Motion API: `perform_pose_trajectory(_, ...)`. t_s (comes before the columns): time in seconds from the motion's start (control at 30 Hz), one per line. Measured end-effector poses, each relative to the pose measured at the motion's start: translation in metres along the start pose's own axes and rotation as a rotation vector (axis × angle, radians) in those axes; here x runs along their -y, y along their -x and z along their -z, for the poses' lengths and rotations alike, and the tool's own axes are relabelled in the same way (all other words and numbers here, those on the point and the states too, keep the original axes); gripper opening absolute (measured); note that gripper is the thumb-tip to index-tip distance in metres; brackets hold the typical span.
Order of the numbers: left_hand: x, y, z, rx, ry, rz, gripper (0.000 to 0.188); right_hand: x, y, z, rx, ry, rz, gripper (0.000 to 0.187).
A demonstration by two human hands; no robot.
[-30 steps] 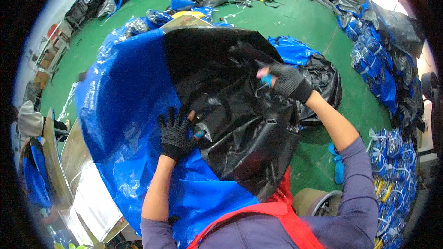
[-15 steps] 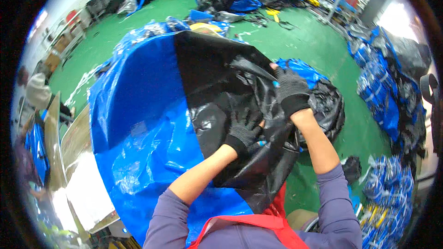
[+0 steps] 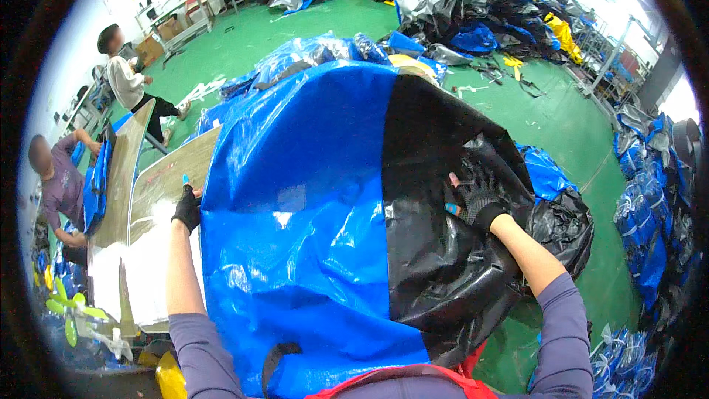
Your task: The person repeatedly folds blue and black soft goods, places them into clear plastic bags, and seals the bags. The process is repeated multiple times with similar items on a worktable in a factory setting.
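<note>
A large blue-and-black plastic tarpaulin piece spreads in front of me, glossy and wrinkled, with a straight seam between its colours. My right hand, in a dark glove with bare fingertips and blue tape on the thumb, lies with fingers spread on the black half. At the sheet's left edge is my left hand, gloved too, a blue-taped finger stretched upward; it does not appear closed on the edge. A short black strap shows on the blue half near my body.
Left of the sheet stands a worn table. Two people are beyond it, one person handling blue material. Crumpled black sheeting lies at the right. Heaps of blue, black and silver material line the green floor's far side, and blue bundles the right.
My left hand has left the black half and moved to the sheet's left edge. The right hand has gone from the folded far edge to lying flat. The black part is more spread out.
</note>
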State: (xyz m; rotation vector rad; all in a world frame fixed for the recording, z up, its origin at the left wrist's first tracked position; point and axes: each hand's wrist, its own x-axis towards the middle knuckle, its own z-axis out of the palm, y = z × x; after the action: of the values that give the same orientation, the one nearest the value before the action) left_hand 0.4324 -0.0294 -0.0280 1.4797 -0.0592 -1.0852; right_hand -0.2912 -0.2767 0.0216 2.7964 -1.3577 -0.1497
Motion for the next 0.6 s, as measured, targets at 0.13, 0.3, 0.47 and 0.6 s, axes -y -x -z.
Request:
perform_pose_trajectory(0.13,-0.004,-0.034,-0.028,0.176,-0.306,-0.124,0.048,0.01,-0.001,0.025,0.136,0.062,-0.008,0.082)
perform_pose_trajectory(0.3,-0.031,0.005,-0.059,0.466,-0.193,-0.577,0.048,0.012,-0.035,0.055,-0.129,-0.018,0.117,0.078)
perform_pose_trajectory(0.47,-0.037,0.008,-0.012,0.14,-0.354,-0.94,0.046,0.037,-0.096,0.071,0.016,-0.03,-0.086,0.067)
perform_pose_trajectory(0.6,-0.012,0.025,-0.028,-0.459,-0.592,-0.855,0.063,0.054,-0.131,0.1,-0.164,-0.153,0.115,0.046)
